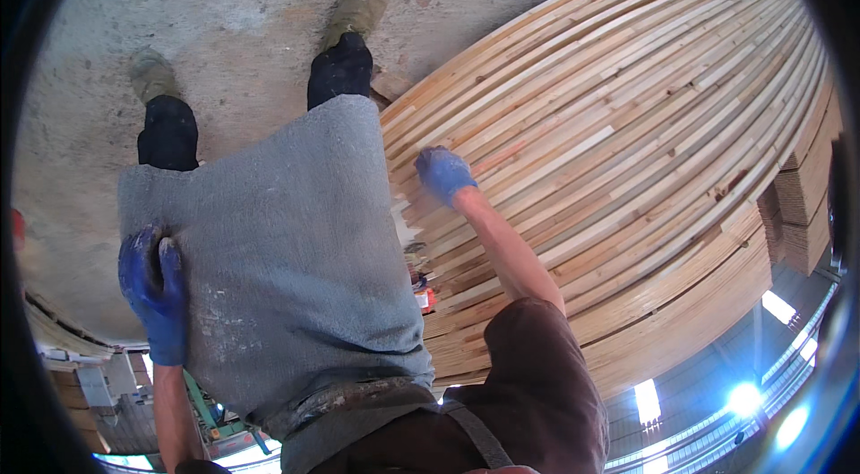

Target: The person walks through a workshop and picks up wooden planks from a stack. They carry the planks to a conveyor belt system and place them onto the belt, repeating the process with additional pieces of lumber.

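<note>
My right hand [442, 173], in a blue glove, rests on the near edge of a large stack of long pale wooden slats [627, 142], fingers curled on the slat ends. My left hand [154, 286], also in a blue glove, hangs by my side with its fingers loosely bent against the edge of my grey apron [278, 259]; it holds nothing. The apron covers my legs down to dark trousers and two dusty boots [356, 12].
A rough concrete floor [224, 8] lies under my feet. The slat stack fills the right side, with stacked boards [806, 205] at its far right end. Machinery and a bright roof with lights show along the lower rim.
</note>
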Demonstrator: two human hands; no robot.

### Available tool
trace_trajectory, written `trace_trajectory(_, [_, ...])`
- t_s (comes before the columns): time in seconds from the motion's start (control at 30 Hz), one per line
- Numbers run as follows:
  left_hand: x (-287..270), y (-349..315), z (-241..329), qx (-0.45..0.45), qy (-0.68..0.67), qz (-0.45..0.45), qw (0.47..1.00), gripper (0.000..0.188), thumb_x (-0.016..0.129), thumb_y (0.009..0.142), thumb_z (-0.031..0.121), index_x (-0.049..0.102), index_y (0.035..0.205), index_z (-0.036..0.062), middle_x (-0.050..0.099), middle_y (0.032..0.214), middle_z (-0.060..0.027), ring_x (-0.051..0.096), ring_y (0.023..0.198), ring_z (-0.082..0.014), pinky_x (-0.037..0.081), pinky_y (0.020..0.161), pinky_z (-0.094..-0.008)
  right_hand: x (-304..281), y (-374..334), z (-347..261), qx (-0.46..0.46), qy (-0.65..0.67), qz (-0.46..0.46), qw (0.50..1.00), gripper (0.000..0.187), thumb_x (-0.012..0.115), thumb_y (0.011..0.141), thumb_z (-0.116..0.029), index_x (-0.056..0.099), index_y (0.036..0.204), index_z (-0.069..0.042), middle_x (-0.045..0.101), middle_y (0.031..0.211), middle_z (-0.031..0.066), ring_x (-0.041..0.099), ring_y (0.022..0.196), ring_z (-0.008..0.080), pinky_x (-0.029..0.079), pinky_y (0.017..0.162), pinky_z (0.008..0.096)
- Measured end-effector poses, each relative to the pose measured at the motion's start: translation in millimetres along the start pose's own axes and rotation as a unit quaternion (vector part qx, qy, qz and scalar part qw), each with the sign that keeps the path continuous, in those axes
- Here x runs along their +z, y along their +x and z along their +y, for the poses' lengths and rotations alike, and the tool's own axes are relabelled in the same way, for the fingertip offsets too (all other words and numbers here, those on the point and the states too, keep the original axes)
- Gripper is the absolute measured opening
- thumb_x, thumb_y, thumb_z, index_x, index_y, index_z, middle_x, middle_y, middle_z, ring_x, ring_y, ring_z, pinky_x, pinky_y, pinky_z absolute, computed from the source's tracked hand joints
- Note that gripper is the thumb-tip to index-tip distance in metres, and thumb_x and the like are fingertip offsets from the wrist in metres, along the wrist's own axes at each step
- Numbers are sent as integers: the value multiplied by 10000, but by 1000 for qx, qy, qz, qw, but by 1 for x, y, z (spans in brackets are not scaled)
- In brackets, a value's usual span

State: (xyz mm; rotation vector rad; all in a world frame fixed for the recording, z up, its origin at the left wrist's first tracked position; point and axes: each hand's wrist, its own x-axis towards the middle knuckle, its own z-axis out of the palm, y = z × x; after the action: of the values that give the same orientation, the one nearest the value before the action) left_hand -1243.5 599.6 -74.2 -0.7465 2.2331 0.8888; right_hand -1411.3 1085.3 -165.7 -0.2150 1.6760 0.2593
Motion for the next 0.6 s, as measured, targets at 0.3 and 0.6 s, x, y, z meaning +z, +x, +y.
trace_trajectory(0.3, [-41,25,-16,-17,-12,-63,998,293,534,1038,220,641,1253,51,660,1268,-124,585,1199,-322,393,1105,-450,55,109,-40,57,-18,13,998,261,535,934,-262,678,1020,-61,707,1044,220,686,994,409,544,847,516])
trace_trajectory(0.6, [-61,36,-28,-36,15,-70,997,344,466,1063,258,603,1308,60,619,1326,-130,526,1288,-331,346,1151,-482,61,161,-4,63,-53,35,996,246,589,894,-187,698,1064,-46,695,1110,236,690,1017,399,559,863,505])
